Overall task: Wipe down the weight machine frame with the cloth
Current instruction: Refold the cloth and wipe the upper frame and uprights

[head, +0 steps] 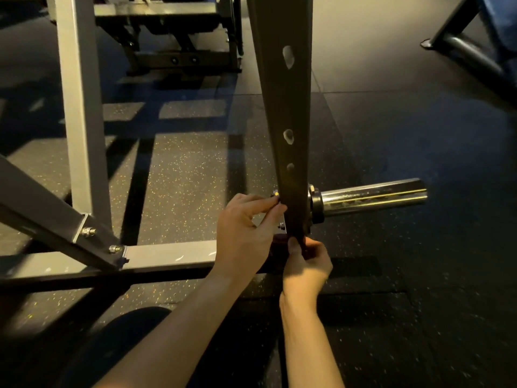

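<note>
- Head view is looking down past two bare forearms reaching out over a dark speckled rubber floor [181, 175], with what looks like a dark-clad knee low at the left.
- The right hand [306, 264] is sitting nearest, its fingers curling in under the foot of the dark flat steel upright with oval holes [285, 113], thumb pressing on the upright's lower end. There is a dark mass around that spot which may be the cloth, but I cannot tell; it is too dim to make out.
- The left hand [246, 228] is pinching the upright's left edge just above, fingers narrow and closed against the metal near a small nut.
- I am judging the cloth, if it is there, to be light, soft and limp: best bunched in the palm and wrapped around the bar's edges, not held by a corner.
- The upright itself is looking stiff, heavy and fixed; it will not give, so pressure can be firm. Its hole rims and bolt ends could be snagging fabric or skin.
- Just beyond the hands, a shiny chrome plate-loading peg [372, 196] is sticking out to the right of the upright; smooth and likely slippery.
- To the left, grey square-tube frame rails [81, 107] are bolted together, one running along the floor.
- Farther back, more dark machine framework [181, 60] is standing in shadow.
</note>
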Demonstrator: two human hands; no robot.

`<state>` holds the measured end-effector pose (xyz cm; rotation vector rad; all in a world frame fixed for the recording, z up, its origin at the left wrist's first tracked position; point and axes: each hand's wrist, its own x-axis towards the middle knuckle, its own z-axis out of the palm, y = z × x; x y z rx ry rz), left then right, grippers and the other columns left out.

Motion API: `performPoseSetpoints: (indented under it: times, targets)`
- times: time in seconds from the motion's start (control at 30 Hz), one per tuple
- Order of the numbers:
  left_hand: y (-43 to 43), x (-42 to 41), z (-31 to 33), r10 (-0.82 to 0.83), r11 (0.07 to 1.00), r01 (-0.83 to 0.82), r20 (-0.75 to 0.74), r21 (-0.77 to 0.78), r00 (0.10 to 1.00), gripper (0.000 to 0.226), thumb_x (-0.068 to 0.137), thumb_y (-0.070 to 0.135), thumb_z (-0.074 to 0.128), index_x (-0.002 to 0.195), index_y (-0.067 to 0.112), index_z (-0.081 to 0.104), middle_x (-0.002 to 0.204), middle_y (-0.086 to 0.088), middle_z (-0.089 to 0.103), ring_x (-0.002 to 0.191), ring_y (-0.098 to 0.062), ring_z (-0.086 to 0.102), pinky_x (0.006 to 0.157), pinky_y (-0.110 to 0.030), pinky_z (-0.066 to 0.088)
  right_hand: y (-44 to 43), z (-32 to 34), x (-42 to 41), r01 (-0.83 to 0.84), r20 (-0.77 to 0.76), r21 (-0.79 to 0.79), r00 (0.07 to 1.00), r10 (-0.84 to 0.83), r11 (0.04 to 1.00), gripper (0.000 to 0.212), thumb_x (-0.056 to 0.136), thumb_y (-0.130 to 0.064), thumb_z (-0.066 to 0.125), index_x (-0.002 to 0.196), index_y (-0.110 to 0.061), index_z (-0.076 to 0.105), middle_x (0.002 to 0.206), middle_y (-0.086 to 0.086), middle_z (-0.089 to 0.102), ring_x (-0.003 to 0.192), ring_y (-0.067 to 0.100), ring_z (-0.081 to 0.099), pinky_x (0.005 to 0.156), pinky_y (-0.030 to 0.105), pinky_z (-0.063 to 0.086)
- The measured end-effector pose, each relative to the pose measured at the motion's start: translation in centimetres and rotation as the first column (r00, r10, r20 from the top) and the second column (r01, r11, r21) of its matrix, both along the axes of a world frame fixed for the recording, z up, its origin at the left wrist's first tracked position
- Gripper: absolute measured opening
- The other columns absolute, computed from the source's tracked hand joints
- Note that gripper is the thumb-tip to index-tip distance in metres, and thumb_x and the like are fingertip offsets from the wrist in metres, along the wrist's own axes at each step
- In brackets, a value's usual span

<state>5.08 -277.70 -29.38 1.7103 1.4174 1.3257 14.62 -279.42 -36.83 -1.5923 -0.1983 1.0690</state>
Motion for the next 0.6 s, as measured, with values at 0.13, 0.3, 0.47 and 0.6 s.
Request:
performPoseSetpoints:
  times: [0.13,0.3,0.47,0.6]
  targets:
    - [-0.2,0.1,0.4,0.002,1.000,-0.002,0.008,-0.024,1.000,0.020,0.090,0.035,0.066,0.104,0.026,0.078,0.095,0.017,0.071,0.093,-0.014,0.063,0.080,-0.049,0.054,-0.3,0.0,0.3,-0.003,-0.088,-0.084,0.996,-0.004,0.996,0.022,0.089,-0.007,0.071,0.109,-0.014,0.065,0.109,0.002,0.068,0.115,0.022,0.063,0.096,0.040,0.048]
    - [0.1,-0.2,0.6,-0.004,1.000,0.004,-0.025,-0.014,1.000,0.015,0.090,0.025,0.073,0.103,0.032,0.073,0.093,0.031,0.064,0.092,-0.010,0.062,0.080,-0.040,0.055,-0.4,1.2,-0.5,-0.044,0.002,0.070,0.999,0.044,0.997,0.022,0.091,-0.010,0.070,0.112,-0.015,0.067,0.109,-0.003,0.070,0.104,0.009,0.066,0.090,0.030,0.050]
    - [0.1,-0.5,1.3,-0.037,0.998,0.036,-0.015,-0.058,0.999,0.014,0.092,0.023,0.073,0.102,0.031,0.076,0.093,0.024,0.070,0.092,-0.010,0.062,0.080,-0.040,0.054,-0.5,1.7,0.4,0.021,-0.064,-0.017,0.998,-0.022,1.000,0.018,0.088,-0.007,0.073,0.101,-0.016,0.066,0.104,0.002,0.071,0.105,0.021,0.069,0.096,0.044,0.055]
    - [-0.2,-1.3,1.8,-0.083,0.993,0.082,-0.011,-0.086,0.996,0.023,0.091,0.029,0.068,0.111,0.023,0.077,0.104,0.015,0.072,0.099,-0.009,0.065,0.086,-0.039,0.057,-1.0,6.2,0.1,-0.009,0.007,0.161,1.000,0.008,0.987,0.016,0.088,-0.012,0.075,0.103,-0.018,0.070,0.098,-0.002,0.075,0.093,0.011,0.073,0.084,0.035,0.060]
